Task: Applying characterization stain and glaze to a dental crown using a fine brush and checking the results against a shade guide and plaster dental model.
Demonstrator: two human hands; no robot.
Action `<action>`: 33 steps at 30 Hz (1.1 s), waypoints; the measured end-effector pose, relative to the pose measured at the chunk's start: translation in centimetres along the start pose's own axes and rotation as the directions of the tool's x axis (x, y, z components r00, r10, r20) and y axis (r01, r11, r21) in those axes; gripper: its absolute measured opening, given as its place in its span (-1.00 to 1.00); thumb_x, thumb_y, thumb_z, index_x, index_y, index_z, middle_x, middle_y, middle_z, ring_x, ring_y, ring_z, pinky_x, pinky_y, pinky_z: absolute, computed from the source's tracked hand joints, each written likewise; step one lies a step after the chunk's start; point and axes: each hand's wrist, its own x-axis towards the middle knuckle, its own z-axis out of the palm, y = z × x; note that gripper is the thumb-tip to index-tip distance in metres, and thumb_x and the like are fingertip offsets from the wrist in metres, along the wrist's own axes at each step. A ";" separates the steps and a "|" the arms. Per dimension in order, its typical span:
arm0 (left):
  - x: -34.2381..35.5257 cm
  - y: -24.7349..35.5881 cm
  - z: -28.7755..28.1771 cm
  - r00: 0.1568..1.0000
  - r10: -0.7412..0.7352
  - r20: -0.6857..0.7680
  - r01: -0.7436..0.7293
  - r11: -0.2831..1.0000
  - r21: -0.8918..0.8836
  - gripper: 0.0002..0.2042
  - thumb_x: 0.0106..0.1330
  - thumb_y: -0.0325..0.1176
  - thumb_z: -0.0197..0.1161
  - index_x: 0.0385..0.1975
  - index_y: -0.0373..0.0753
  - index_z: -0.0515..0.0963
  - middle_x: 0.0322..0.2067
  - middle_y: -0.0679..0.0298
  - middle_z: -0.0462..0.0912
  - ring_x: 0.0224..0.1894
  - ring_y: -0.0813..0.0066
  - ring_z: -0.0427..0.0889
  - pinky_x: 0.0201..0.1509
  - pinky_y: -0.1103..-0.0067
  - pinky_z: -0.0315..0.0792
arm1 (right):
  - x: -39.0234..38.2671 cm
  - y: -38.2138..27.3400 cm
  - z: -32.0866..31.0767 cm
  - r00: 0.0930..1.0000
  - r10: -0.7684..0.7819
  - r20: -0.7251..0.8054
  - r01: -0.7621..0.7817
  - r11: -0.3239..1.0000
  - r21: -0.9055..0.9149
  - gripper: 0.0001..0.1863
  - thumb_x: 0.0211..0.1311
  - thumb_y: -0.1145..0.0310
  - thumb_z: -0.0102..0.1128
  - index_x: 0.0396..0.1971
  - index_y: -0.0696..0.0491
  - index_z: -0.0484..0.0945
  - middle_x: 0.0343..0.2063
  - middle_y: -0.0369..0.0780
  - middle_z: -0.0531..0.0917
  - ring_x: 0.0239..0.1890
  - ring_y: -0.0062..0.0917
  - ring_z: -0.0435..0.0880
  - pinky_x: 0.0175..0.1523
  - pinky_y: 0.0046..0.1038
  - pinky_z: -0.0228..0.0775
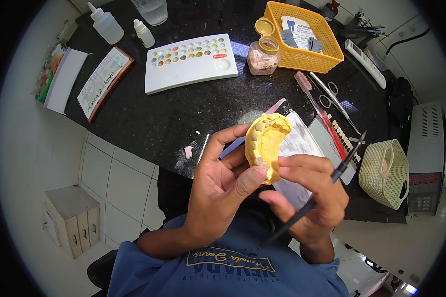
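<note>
My left hand (215, 195) is closed round a yellow dental cast (254, 143), a horseshoe-shaped arch of teeth held up over the table's front edge. Its thumb presses near a pale, translucent tooth-shaped piece (263, 163) at the cast's near end. From the other side, my right hand (314, 193) brings its index fingertip against or very close to that end of the cast. A slim dark-handled tool (342, 171) with a pointed tip lies slanted across the right hand, gripped by the curled fingers. Part of its handle is hidden behind them.
Behind the hands stand a white palette (191, 74), a jar of pink powder (263, 58) and a yellow basket (312, 57). To the right lie scissors (336, 99), a pink toothbrush (305, 84), a tooth shade guide (339, 133) and a pale green basket (385, 173). Pink scraps (188, 152) lie left.
</note>
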 end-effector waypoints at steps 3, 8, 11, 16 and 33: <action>0.0 -0.1 0.1 0.999 0.038 0.018 -0.038 0.999 0.024 -0.48 0.29 -0.52 0.15 0.19 -0.32 0.07 0.08 -0.05 0.37 0.10 0.37 0.45 0.15 0.49 0.40 | 0.0 0.4 0.6 1.000 -0.010 0.002 0.010 0.999 -0.034 -0.58 -0.27 0.44 0.52 -0.29 0.16 0.58 -0.37 -0.13 0.64 -0.34 -0.38 0.64 -0.26 -0.47 0.49; -0.3 0.6 1.2 1.000 -0.029 -0.011 0.025 0.976 -0.218 -0.46 0.28 -0.53 0.15 0.20 -0.31 0.07 0.08 -0.04 0.36 0.09 0.38 0.45 0.16 0.49 0.40 | -0.8 0.5 0.3 0.997 0.071 0.001 -0.071 0.997 -0.005 -0.51 -0.11 0.33 0.48 -0.17 0.25 0.53 -0.33 -0.10 0.64 -0.26 -0.43 0.61 -0.16 -0.49 0.45; -0.2 0.0 1.0 0.999 0.033 0.004 -0.032 0.995 -0.096 -0.46 0.28 -0.54 0.14 0.20 -0.31 0.06 0.07 -0.02 0.35 0.09 0.37 0.45 0.18 0.48 0.38 | -0.7 0.3 0.2 0.991 0.128 -0.028 -0.125 0.990 0.072 -0.50 -0.17 0.44 0.49 -0.14 0.21 0.55 -0.36 -0.09 0.66 -0.29 -0.42 0.67 -0.18 -0.51 0.49; 0.2 -0.2 1.1 0.997 0.073 0.036 -0.074 0.997 0.022 -0.40 0.25 -0.50 0.17 0.26 -0.27 0.05 0.10 0.04 0.31 0.14 0.36 0.40 0.22 0.45 0.34 | -0.5 0.1 0.3 0.968 0.219 -0.119 -0.177 0.940 0.291 -0.59 -0.06 0.47 0.41 -0.16 0.25 0.52 -0.34 -0.07 0.66 -0.28 -0.45 0.66 -0.16 -0.51 0.49; 0.4 0.7 1.2 0.998 0.039 0.040 -0.040 0.999 0.019 -0.30 0.10 -0.51 0.37 0.22 -0.33 0.12 0.02 0.13 0.31 0.10 0.40 0.39 0.16 0.51 0.42 | 0.5 -0.7 -0.4 0.936 0.320 -0.145 -0.241 0.885 0.398 -0.83 0.11 0.53 0.25 -0.31 0.27 0.52 -0.36 -0.06 0.64 -0.29 -0.46 0.65 -0.13 -0.51 0.46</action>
